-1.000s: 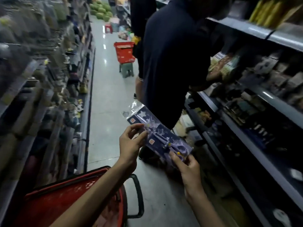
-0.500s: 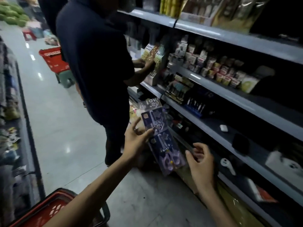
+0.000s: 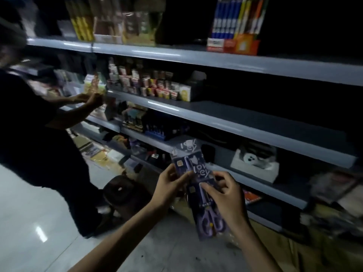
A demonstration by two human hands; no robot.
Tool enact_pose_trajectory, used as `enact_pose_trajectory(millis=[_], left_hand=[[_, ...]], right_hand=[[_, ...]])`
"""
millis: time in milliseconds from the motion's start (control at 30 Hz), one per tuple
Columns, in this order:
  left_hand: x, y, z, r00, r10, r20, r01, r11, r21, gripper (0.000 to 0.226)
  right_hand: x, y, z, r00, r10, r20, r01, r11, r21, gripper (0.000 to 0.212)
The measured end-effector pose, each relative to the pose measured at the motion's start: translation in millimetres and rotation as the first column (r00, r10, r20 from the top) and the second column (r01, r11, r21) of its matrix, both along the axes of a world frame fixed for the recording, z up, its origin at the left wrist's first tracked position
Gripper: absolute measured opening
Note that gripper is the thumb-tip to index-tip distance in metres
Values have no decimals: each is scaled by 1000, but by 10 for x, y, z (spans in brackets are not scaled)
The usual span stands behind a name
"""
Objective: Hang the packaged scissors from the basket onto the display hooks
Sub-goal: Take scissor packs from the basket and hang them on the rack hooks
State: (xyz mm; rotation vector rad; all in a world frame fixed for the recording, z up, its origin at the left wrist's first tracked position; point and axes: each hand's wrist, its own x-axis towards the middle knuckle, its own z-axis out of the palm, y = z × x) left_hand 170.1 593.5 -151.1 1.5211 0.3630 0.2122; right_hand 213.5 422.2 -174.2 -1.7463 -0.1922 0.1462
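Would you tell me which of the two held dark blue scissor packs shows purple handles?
The lower dark blue pack, pinched by the right hand; the upper pack, in the left hand, has its bottom end covered.

The packaged scissors bear large pale letters on their purple card, partly hidden, reading roughly "lov" over "ey". The same letters show faintly on the clear top flap. Labels on the small boxes on the shelf are too blurred to read.
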Motion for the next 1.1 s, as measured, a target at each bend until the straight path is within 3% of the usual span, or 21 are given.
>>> enact_pose_trajectory(millis=[67,233,333,467,567,800,933,1100], left_hand=[[170,-449,25,998,-65,-4,65,998,-24,19],[625,-1504,-1,974,-227,-11,227,973,-42,26],[796,-2109,-12,950,-313,7,313,949,-28,28],[967,-2793,8,899,-436,38,437,900,1,31],[1135,-3243,31,857,-512,61,509,859,49,33],[1506,-4246,191,758,-639,129,631,769,102,33],[1755,-4687,296,689,-702,179,675,712,194,39],[2096,-5079,435,650,-722,235,703,689,173,34]], right_hand=[[96,-479,-42,995,-103,10,103,995,16,29],[230,-1650,-28,943,-332,-22,332,937,104,21],[201,-2306,16,888,-458,36,453,885,107,16],[93,-3080,85,782,-612,116,603,790,107,28],[-32,-3560,213,712,-687,145,672,727,141,35],[-90,-4512,377,541,-826,160,823,559,103,27],[66,-4947,384,474,-872,122,871,485,84,27],[462,-5343,508,428,-901,74,895,434,105,33]])
